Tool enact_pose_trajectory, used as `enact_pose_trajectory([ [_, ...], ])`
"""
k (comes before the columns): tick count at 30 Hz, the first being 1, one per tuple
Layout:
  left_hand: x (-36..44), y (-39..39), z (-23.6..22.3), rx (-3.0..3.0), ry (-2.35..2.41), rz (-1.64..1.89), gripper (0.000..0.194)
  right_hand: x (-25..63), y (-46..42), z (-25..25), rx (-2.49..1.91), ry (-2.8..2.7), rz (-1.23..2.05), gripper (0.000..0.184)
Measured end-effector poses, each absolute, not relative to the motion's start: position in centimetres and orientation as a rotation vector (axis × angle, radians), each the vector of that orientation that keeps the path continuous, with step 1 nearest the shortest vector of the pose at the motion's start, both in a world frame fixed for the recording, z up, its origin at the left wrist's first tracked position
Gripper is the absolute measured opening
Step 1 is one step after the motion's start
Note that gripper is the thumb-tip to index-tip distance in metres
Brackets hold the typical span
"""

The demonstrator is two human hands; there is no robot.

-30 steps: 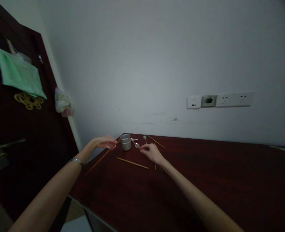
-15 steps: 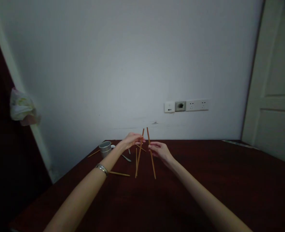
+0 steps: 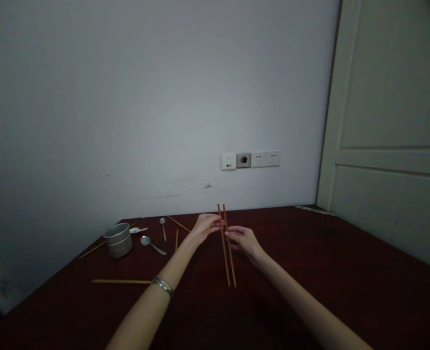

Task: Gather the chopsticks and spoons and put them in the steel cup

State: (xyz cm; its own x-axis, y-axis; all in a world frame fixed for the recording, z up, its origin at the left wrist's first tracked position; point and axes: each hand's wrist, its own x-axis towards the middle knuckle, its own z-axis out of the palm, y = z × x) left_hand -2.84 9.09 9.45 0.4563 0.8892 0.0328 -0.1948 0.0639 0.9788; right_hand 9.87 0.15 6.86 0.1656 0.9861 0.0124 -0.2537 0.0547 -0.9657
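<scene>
Over the dark table, my left hand [image 3: 208,227] pinches a wooden chopstick [image 3: 225,253] near its upper part. My right hand [image 3: 244,240] pinches another chopstick [image 3: 231,256] just to the right of it. Both sticks stand close together, nearly parallel, leaning slightly with their thin ends down and to the right. Whether those ends touch the tabletop I cannot tell. Beyond my left forearm lies a loose chopstick [image 3: 177,239], partly covered by the arm. Another chopstick [image 3: 122,281] lies flat near the bracelet on my left wrist.
A grey metal cup [image 3: 118,241] stands at the left of the dark red table [image 3: 302,277]. Around it lie two metal spoons [image 3: 146,240] [image 3: 163,222], a white spoon [image 3: 137,230] and more chopsticks [image 3: 93,250] [image 3: 179,223]. Sockets [image 3: 265,159] sit on the wall behind.
The view has turned to the right. My hands have come closer together, and the left chopstick has swung from leaning the other way to near parallel with the right one.
</scene>
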Motion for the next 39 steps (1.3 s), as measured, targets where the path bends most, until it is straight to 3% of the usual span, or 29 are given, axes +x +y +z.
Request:
enact_pose_trajectory([
  [23, -2.3, 9.8, 5.8, 1.090, 0.745, 0.924, 0.003, 9.9, 1.4, 4.4, -1.130, -0.909, 1.256, 0.025],
  [39, -2.0, 9.2, 5.9, 1.094, 0.753, 0.943, 0.005, 9.8, 1.3, 4.1, -1.116, -0.894, 1.359, 0.018],
])
